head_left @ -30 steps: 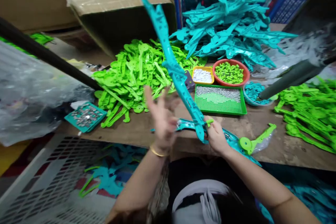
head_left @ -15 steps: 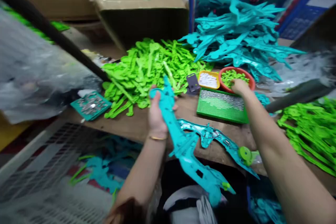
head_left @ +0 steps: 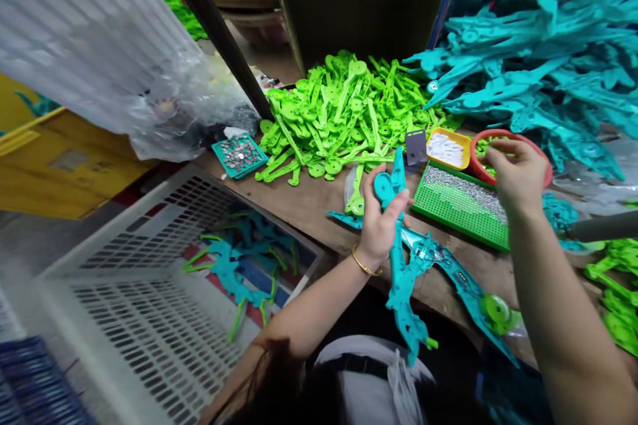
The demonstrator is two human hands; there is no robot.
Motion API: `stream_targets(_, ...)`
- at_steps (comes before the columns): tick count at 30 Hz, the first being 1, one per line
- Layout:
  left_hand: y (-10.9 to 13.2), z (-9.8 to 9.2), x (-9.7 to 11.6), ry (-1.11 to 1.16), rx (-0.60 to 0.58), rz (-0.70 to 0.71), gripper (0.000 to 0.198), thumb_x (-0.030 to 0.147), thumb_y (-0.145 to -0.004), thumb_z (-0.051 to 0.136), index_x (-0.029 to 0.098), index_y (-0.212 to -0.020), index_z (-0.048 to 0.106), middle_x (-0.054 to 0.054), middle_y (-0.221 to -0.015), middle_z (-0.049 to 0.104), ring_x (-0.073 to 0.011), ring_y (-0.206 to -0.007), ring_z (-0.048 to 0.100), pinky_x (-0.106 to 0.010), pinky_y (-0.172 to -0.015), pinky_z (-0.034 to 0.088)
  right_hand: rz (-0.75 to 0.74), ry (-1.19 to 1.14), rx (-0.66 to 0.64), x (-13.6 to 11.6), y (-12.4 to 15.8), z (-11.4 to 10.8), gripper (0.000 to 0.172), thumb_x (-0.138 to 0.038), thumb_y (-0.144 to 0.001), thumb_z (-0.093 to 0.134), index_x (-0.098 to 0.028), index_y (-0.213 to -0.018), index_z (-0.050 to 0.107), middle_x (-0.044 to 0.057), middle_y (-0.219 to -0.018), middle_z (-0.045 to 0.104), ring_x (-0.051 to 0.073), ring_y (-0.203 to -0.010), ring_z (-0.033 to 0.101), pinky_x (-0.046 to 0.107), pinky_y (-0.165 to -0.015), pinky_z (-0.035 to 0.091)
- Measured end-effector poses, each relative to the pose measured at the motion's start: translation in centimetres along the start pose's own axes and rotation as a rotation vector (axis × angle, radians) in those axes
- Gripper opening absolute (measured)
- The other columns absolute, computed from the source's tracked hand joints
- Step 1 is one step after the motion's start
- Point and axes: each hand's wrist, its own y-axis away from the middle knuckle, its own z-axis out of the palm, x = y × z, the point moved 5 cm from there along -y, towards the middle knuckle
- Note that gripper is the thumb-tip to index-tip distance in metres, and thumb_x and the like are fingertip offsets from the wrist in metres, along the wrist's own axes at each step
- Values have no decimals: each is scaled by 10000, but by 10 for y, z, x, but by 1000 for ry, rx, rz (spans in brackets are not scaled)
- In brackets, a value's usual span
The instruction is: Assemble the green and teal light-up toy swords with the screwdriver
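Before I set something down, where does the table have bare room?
A bare strip of table lies between the lime pile and the white crate; a smaller patch, between the green tray and the lying teal part. Crowded: around the red bowl.

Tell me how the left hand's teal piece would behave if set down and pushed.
The teal piece seems stiff, with no visible sag beyond the left hand. It looks thin, so probably light for its size. Its long, bent outline suggests sliding rather than rolling.

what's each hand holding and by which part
Left hand: a teal piece, near its far end. Right hand, at the red bowl: can't tell.
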Motion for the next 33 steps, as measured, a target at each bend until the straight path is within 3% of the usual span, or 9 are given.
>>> stream_targets(2, 7, 3, 2, -46, -45, 21, 555, 364, -804, 712, 342, -1284, 433, 14, -827, 623, -96, -519, 564, -232, -449, 458, -16, -74, -124, -24, 30, 19, 264, -232, -726, 750, -195, -981, 692, 33, -820, 702, 162, -743, 690, 300, -697, 551)
stream_targets(4, 14, 6, 5, -81, -77, 48, 548, 368, -824, 695, 346, -1300, 424, 17, -809, 629, -84, -475, 518, -253, -474, 453, -26, -136, -250, -46, 59, 33, 230, -270, -756, 727, -200, -972, 689, 21, -818, 705, 158, -738, 697, 319, -710, 571)
stream_targets(8, 26, 11, 11, -103, -112, 70, 551, 381, -840, 677, 346, -1318, 406, 1, -848, 646, -110, -515, 543, -285, -522, 464, 36, -279, -408, -70, 93, 43, 203, -371, -823, 664, -202, -936, 657, -15, -701, 654, 109, -590, 643, 266, -575, 559)
stream_targets(12, 32, 13, 14, -73, -108, 40, 611, 402, -821, 697, 338, -1352, 403, 4, -795, 640, -126, -511, 557, -295, -536, 472, 132, -378, -457, -75, 106, 44, 247, -407, -817, 666, -199, -945, 635, -13, -713, 649, 104, -596, 637, 251, -555, 557)
stream_targets(17, 37, 12, 10, -35, -85, 21, 577, 417, -834, 678, 370, -1354, 432, 20, -795, 621, -118, -530, 573, -280, -557, 499, 79, -328, -447, -83, 115, 45, 219, -376, -810, 678, -203, -934, 626, -26, -672, 632, 101, -564, 622, 246, -547, 541)
stream_targets(20, 38, 7, 5, -33, -16, 39, 492, 519, -870, 591, 354, -1323, 490, -25, -1014, 667, -191, -811, 672, -314, -708, 555, 40, -279, -465, -84, 121, 45, 193, -381, -844, 639, -205, -924, 632, -22, -683, 635, 94, -555, 605, 237, -525, 518)
stream_targets(24, 37, 0, 0, -55, 42, 69, 480, 590, -887, 509, 320, -1283, 553, -42, -1239, 629, -242, -1187, 580, -348, -963, 508, -59, -185, -423, -85, 127, 39, 159, -358, -864, 622, -211, -921, 637, 4, -794, 674, 113, -662, 647, 255, -609, 542)
stream_targets(28, 34, 1, -7, -36, -9, 37, 483, 599, -913, 444, 291, -1251, 601, -42, -1287, 616, -229, -1318, 484, -356, -1127, 374, -72, -195, -440, -83, 131, 37, 134, -329, -870, 618, -217, -941, 636, 3, -784, 676, 126, -674, 663, 265, -616, 545)
stream_targets(33, 31, 4, -10, 14, -68, -8, 528, 613, -908, 436, 288, -1302, 570, -41, -1305, 617, -251, -1331, 479, -400, -1139, 370, -39, -240, -433, -80, 133, 38, 127, -317, -865, 628, -219, -945, 640, 1, -767, 683, 123, -674, 660, 255, -609, 546)
